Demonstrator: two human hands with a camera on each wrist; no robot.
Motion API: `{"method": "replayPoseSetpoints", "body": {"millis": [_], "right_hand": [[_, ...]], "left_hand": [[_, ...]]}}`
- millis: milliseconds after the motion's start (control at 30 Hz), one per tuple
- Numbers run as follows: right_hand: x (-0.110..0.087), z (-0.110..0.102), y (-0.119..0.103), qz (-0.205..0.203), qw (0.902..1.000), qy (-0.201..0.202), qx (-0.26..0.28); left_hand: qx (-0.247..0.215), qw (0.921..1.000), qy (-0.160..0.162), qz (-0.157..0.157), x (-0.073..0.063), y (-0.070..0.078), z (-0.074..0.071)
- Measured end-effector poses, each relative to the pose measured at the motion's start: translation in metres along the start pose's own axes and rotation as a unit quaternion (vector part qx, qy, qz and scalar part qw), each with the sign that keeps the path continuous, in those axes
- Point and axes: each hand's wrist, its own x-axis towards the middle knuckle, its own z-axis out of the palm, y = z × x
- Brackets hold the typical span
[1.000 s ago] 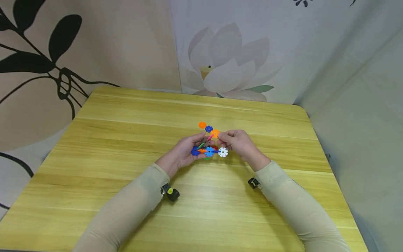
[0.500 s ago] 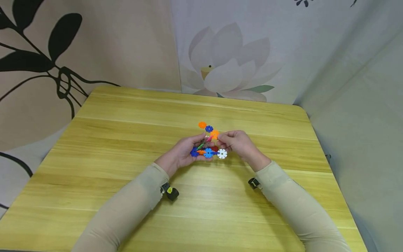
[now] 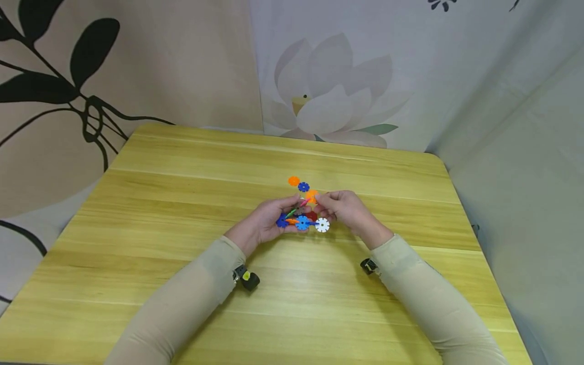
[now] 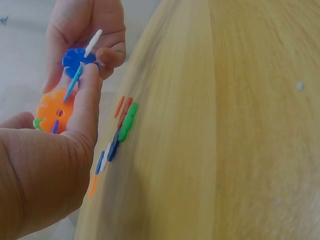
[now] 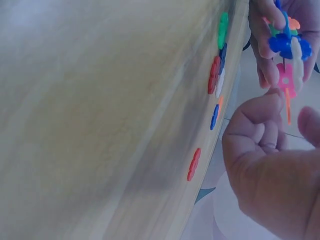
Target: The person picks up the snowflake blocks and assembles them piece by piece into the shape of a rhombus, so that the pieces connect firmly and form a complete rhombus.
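In the head view my left hand (image 3: 270,218) holds a joined chain of notched plastic snowflake discs above the table. A dark blue disc (image 3: 282,220), a light blue disc (image 3: 302,223) and a white disc (image 3: 322,225) run along its near side. From the left end a green disc (image 3: 291,213) and a pink disc (image 3: 304,202), both nearly edge-on, slant up to an orange disc (image 3: 312,196). My right hand (image 3: 339,205) pinches that orange disc at its edge. The right wrist view shows the orange disc (image 5: 288,110) edge-on beside the pink disc (image 5: 286,77).
Several loose discs lie on the wooden table (image 3: 228,167) beyond and under the hands, among them an orange disc (image 3: 294,181) and a blue disc (image 3: 303,187). A green disc (image 4: 128,121) and a red disc (image 5: 194,164) lie there too. Patterned cloth hangs behind the table.
The disc chain has tilted and sunk slightly toward the near side, the white and orange discs sitting a little lower. Both hands keep their hold almost in place.
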Motion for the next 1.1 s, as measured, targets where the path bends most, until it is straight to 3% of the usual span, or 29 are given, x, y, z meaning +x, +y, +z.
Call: {"method": "replayPoseSetpoints", "body": {"millis": [100,233,300,400,500,633,767,867,1100], "right_hand": [[0.003,-0.005,0.0,-0.002,0.9995,0.03,0.002],[0.01,-0.022,0.0,-0.021,0.9935,0.092,-0.064],[0.015,-0.034,0.0,-0.036,0.9819,0.116,-0.145],[0.023,-0.049,0.002,-0.054,0.9536,0.134,-0.264],[0.029,-0.055,0.005,-0.058,0.9333,0.117,-0.335],[0.037,-0.049,0.01,-0.068,0.9252,0.059,-0.369],[0.044,-0.04,0.013,-0.081,0.9135,0.041,-0.397],[0.046,-0.038,0.014,-0.08,0.912,0.043,-0.4],[0.042,-0.042,0.013,-0.084,0.9241,0.032,-0.371]], "left_hand": [[-0.008,1.0,0.003,-0.002,-0.001,0.001,0.0],[-0.011,0.9999,0.013,0.001,-0.003,0.003,-0.004],[-0.01,0.9998,0.018,0.003,-0.003,0.004,-0.006],[-0.013,0.9997,0.021,0.004,-0.004,0.006,-0.008],[-0.018,0.9996,0.023,0.006,-0.004,0.007,-0.009],[-0.022,0.9993,0.028,0.008,-0.004,0.008,-0.009],[-0.018,0.9995,0.027,0.004,-0.003,0.008,-0.007],[-0.017,0.9995,0.026,0.001,-0.002,0.007,-0.005],[-0.013,0.9993,0.035,0.011,-0.002,0.008,-0.006]]}}
